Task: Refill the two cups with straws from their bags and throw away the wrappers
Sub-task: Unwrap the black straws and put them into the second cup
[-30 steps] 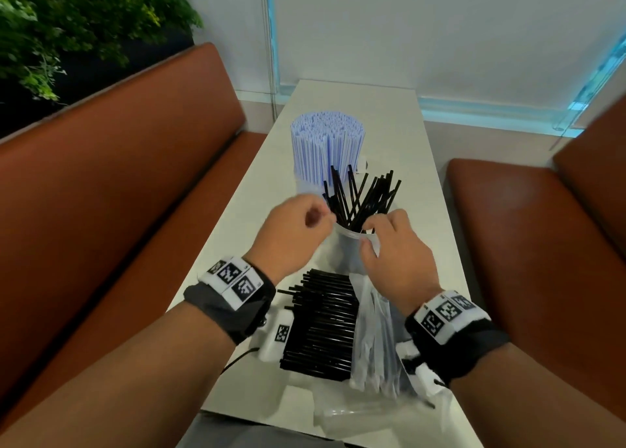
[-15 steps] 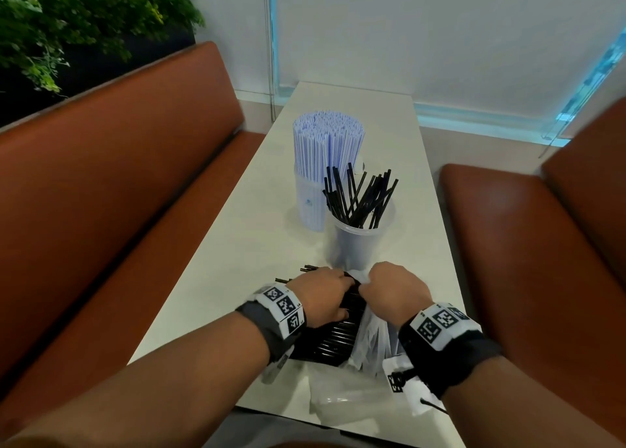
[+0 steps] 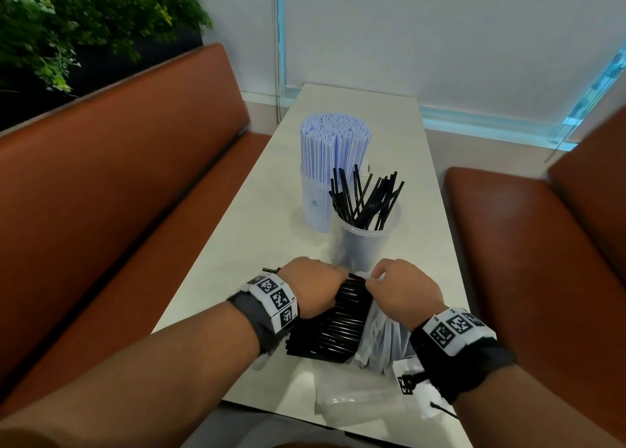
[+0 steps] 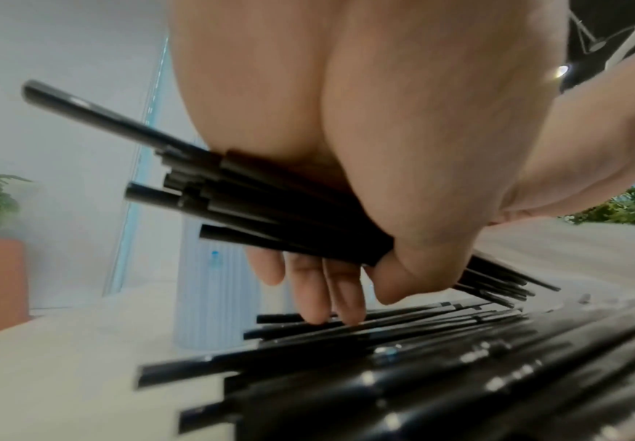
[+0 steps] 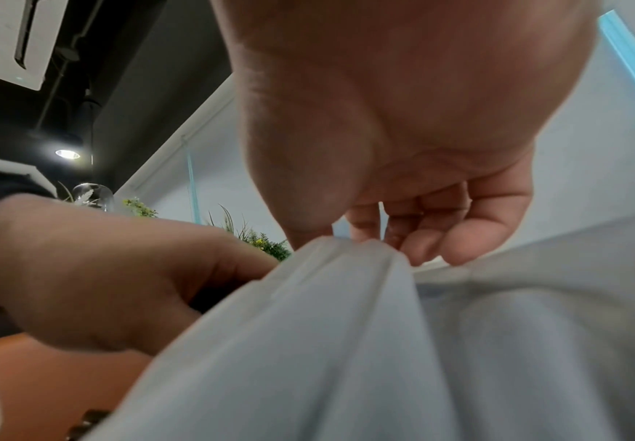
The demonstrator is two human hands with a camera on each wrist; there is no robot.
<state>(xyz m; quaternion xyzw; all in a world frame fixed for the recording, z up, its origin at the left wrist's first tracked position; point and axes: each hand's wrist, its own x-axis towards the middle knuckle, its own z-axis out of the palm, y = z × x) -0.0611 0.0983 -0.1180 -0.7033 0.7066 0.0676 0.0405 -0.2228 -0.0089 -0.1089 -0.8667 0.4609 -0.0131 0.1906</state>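
Observation:
Two clear cups stand mid-table: the far one (image 3: pixel 313 207) is packed with blue-and-white striped straws (image 3: pixel 333 149), the near one (image 3: pixel 364 244) holds a loose spray of black straws (image 3: pixel 367 198). In front of them a pile of black straws (image 3: pixel 333 329) lies beside its clear plastic bag (image 3: pixel 381 342). My left hand (image 3: pixel 313 290) grips a bundle of black straws (image 4: pixel 270 214) lifted off that pile. My right hand (image 3: pixel 403 288) pinches the top edge of the bag (image 5: pixel 350 253), bunching it upward.
The narrow white table (image 3: pixel 257 217) runs between two brown benches, one left (image 3: pixel 118 183) and one right (image 3: pixel 528 251). Another clear wrapper (image 3: pixel 355 400) lies at the table's near edge. Green plants (image 3: pixel 67 23) sit behind the left bench.
Both hands came down from the near cup's rim to the straw pile. The left hand has closed around a bundle of black straws and the right has pinched the bag.

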